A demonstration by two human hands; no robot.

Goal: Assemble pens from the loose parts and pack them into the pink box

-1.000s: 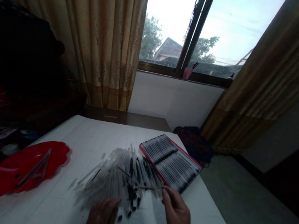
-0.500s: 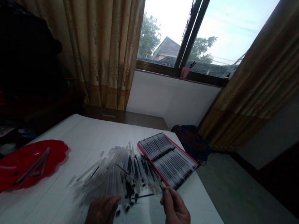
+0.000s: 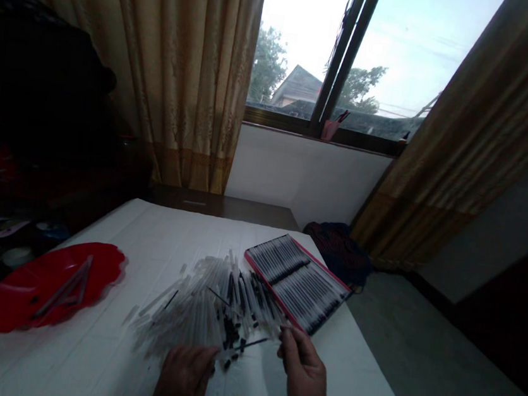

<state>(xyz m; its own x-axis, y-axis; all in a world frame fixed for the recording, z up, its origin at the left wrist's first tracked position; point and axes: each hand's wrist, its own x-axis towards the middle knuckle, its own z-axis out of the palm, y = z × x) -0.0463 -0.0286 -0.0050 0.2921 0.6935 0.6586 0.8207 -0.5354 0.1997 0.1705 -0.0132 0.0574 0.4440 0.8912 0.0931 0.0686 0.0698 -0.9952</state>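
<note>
A loose heap of clear plastic pen barrels [image 3: 197, 317] lies across the table, mixed with dark thin refills. Small black caps [image 3: 231, 333] are scattered at its near right side. My left hand [image 3: 187, 373] is closed at the heap's near edge; a pale end shows by its fingertips, too blurred to name. Right of the heap, my right hand [image 3: 302, 371] pinches a small, pale piece between thumb and forefinger, its kind unclear. Between both hands lies a thin dark rod [image 3: 254, 343]. Beyond my right hand, a red-edged tray [image 3: 256, 267] holds rows of clear pens with black ends.
A red scalloped dish [image 3: 103, 294] with a few clear barrels stands at the left of the white-covered table [image 3: 165, 231]. Dark clutter [image 3: 7, 232] lies past the left edge. A dark cloth bundle [image 3: 339, 248] sits behind the tray, below the window.
My right hand has shifted slightly left, and the dark piece at its fingertips no longer shows. My left hand has moved a little right, covering some caps. The view has turned slightly.
</note>
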